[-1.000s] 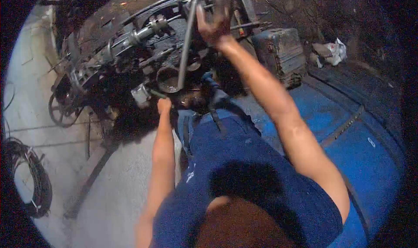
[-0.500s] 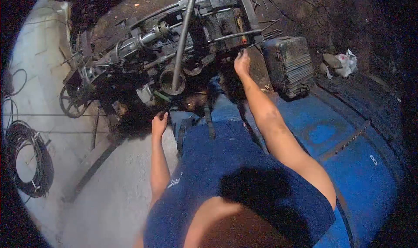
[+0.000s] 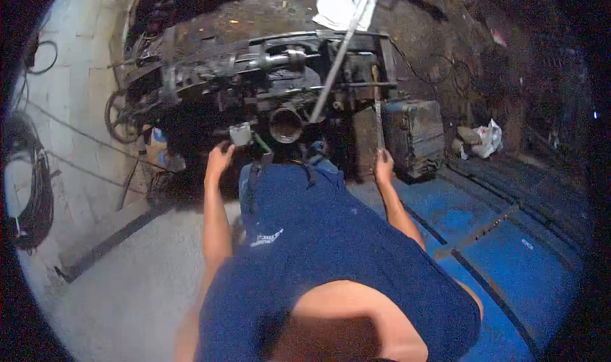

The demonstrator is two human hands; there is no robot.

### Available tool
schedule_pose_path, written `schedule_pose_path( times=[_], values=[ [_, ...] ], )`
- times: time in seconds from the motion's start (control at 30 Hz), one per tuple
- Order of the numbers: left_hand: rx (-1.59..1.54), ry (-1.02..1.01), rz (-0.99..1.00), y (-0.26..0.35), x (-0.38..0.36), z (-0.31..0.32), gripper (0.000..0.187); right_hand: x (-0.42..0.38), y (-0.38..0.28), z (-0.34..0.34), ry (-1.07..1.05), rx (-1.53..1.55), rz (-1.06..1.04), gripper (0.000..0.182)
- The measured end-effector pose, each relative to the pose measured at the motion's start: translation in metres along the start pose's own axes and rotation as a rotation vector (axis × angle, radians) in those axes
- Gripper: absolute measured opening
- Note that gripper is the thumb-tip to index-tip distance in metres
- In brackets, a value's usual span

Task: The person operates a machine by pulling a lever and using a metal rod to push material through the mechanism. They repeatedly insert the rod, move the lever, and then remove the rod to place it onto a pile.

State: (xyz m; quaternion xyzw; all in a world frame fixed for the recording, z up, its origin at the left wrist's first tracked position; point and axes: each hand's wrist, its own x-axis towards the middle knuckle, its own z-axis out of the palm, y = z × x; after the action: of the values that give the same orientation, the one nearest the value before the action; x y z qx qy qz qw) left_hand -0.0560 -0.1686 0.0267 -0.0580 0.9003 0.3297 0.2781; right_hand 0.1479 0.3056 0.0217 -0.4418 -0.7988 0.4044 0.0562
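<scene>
My right hand (image 3: 384, 166) is closed round the lower end of a long, thin metal bar (image 3: 379, 125), which points away from me past the machine's right end. My left hand (image 3: 218, 163) hovers with loosely curled fingers and nothing visible in it, just below a small light-grey box (image 3: 241, 134). Ahead of both hands stands a greasy metal machine (image 3: 270, 69) with rails and shafts. At its front edge a round pipe opening (image 3: 286, 125) faces me. A long pale rod (image 3: 342, 53) leans up across the machine.
A dark, ribbed case (image 3: 417, 136) stands right of my right hand. Beyond it lies a crumpled white bag (image 3: 489, 138). Coiled black cable (image 3: 35, 190) is at far left, near a handwheel (image 3: 119, 117). The floor has a blue panel (image 3: 484, 235) on the right.
My right hand has drawn back toward my body and now holds the bar. My left hand has shifted slightly up and left in view. The camera view has tilted too.
</scene>
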Motion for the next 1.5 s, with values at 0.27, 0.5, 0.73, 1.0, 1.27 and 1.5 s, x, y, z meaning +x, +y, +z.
schedule_pose_path(
  times=[0.27,0.5,0.73,1.0,1.27,1.5],
  values=[
    [-0.049,0.333,0.164,-0.06,0.027,-0.145,0.036,-0.059,-0.196,0.032,0.043,0.473,0.025,0.026],
    [0.206,1.085,0.314,-0.121,0.102,-0.31,0.036,-0.158,-0.377,0.19,-0.447,0.168,-0.374,0.032],
    [0.0,0.484,-0.203,-0.191,0.217,-0.403,0.071,-0.204,-0.423,0.351,-1.051,0.178,0.061,0.026],
    [-0.191,0.689,-0.004,-0.228,0.22,-0.372,0.071,-0.205,-0.423,0.416,-0.925,0.358,0.344,0.019],
    [-0.645,0.753,-0.123,-0.276,0.174,-0.306,0.054,-0.167,-0.43,0.369,-0.722,-0.213,-0.291,0.029],
    [-0.479,0.733,0.088,-0.194,0.181,-0.372,0.061,-0.142,-0.534,0.302,-0.59,-0.81,-0.971,0.02]
  ],
)
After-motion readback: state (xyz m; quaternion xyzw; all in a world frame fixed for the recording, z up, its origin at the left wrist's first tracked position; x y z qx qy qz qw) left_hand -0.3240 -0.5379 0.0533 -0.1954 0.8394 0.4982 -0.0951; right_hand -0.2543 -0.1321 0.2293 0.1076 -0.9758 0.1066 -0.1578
